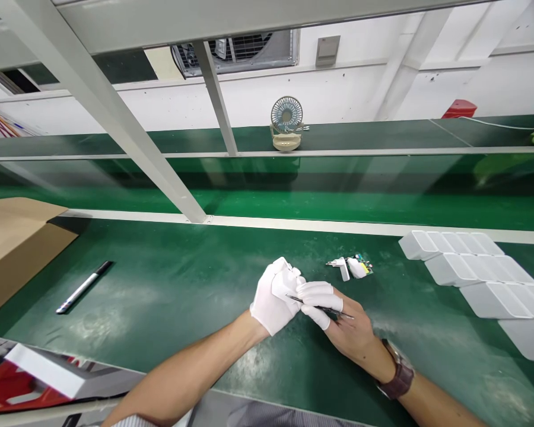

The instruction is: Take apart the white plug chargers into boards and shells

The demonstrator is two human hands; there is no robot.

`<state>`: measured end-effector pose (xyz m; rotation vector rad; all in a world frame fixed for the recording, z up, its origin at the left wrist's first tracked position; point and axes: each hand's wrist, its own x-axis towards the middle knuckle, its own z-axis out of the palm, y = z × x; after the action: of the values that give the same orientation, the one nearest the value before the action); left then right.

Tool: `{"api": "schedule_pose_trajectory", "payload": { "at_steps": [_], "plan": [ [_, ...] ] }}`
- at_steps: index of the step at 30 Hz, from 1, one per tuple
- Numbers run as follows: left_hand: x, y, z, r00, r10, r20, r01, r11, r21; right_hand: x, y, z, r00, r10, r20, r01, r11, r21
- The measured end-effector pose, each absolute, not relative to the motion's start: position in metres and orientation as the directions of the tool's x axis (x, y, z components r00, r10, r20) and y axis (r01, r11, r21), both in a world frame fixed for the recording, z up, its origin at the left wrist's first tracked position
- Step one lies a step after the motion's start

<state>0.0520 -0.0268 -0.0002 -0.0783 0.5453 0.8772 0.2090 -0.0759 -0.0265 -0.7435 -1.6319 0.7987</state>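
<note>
One left hand (267, 303) in a white glove is clamped around one small white plastic housing (285, 286); one right hand (349, 323), its fingers white-covered, pinches one slim dark metal tool (331, 311), tip at the housing. From them, at two o'clock lies one small circuit board with white parts (358, 267); at three, four rows of translucent plastic bins (485, 299); at nine, one black-capped white pen (83, 288)

Your green benchtop (182, 267) has a few shiny, scuffed patches. On it, L side: cardboard box (22, 249), partly out of frame, then a b/w pen (84, 287) lying diag., dark end pointing away from you. R of ctr.: small white parts w/ a circuit board (358, 267), bunched together. Far R: translucent trays (476, 279), staggered close together.
</note>
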Motion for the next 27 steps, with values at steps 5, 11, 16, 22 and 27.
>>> {"api": "schedule_pose_trajectory", "payload": {
  "at_steps": [5, 11, 16, 22, 27],
  "plan": [
    [0.053, -0.03, -0.005, 0.427, 0.753, -0.5, -0.782, 0.586, 0.213, 0.208, -0.078, -0.028, -0.24, 0.793, 0.56, 0.094, 0.593, -0.799],
    [0.054, -0.036, -0.007, 0.327, 0.818, -0.473, -0.835, 0.485, 0.261, 0.204, -0.082, -0.036, -0.248, 0.803, 0.542, 0.075, 0.574, -0.815],
    [0.055, -0.038, -0.008, 0.329, 0.778, -0.535, -0.837, 0.503, 0.217, 0.202, -0.083, -0.034, -0.237, 0.83, 0.504, 0.081, 0.534, -0.842],
    [0.057, -0.038, -0.013, 0.367, 0.743, -0.56, -0.816, 0.546, 0.19, 0.2, -0.078, -0.028, -0.206, 0.848, 0.488, 0.176, 0.522, -0.834],
    [0.057, -0.034, -0.014, 0.291, 0.799, -0.527, -0.842, 0.475, 0.255, 0.197, -0.075, -0.031, -0.207, 0.855, 0.476, 0.156, 0.509, -0.846]
  ]
}}
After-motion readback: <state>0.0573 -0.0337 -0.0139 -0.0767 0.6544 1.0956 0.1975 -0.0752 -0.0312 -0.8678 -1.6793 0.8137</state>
